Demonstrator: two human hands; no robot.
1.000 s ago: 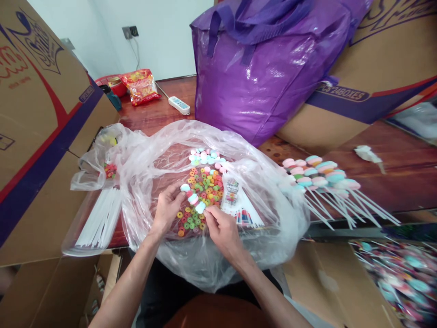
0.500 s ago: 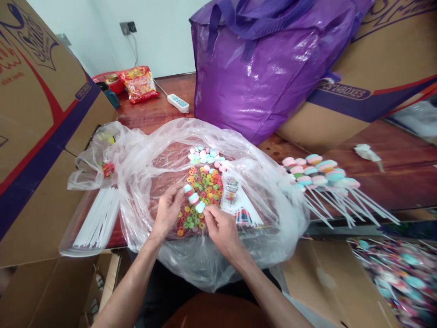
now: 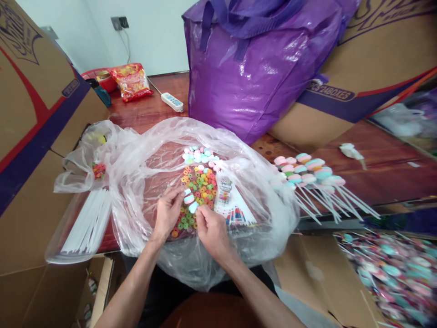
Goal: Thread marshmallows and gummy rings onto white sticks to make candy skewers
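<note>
Both my hands hold a short row of candy (image 3: pixel 189 199), with pale blue, pink and white marshmallow pieces in it. My left hand (image 3: pixel 168 214) pinches its upper left end, the fingers covering part of it. At the lower right end, a pale blue piece is pinched by my right hand (image 3: pixel 213 230). Whether a stick runs through the row is hidden. Beneath it, many colourful gummy rings (image 3: pixel 205 187) lie on a clear plastic sheet (image 3: pixel 160 155). Loose pink and blue marshmallows (image 3: pixel 201 155) sit just behind the rings.
White sticks (image 3: pixel 87 218) lie at the left, near a small plastic bag (image 3: pixel 78 168). Finished candy sticks (image 3: pixel 307 171) are piled at the right. A printed white packet (image 3: pixel 235 200) lies beside the rings. A purple bag (image 3: pixel 259 77) and cardboard boxes (image 3: pixel 385 59) stand behind.
The view has shifted slightly, so things sit further left. My left fingers now cover more of the candy row's upper end. Both hands keep their grip.
</note>
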